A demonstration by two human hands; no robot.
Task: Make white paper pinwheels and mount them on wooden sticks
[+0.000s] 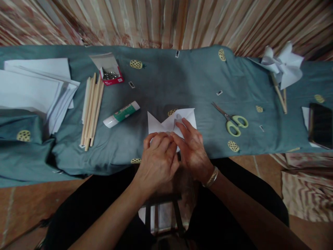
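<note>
A cut piece of white paper [186,114], with a pointed corner at its left and a curved flap at its right, lies at the table's front edge. My left hand [158,152] is closed over its near left part, fingers curled down onto it. From the right, my right hand [194,149] grips the same paper, its thumb side meeting the left fingertips near the middle and other fingers resting by the flap. Both hands cover the near part of the paper. A glue stick [121,114] lies to the left, and green-handled scissors [231,119] lie open to the right.
Wooden sticks [91,111] lie beside an open box of metal pins [111,74]. White sheets [31,86] are stacked far left. Paper pinwheels on sticks [284,66] lie at the right, with a dark phone [320,125] nearer. A green cloth [166,80] covers the table; curtains hang behind.
</note>
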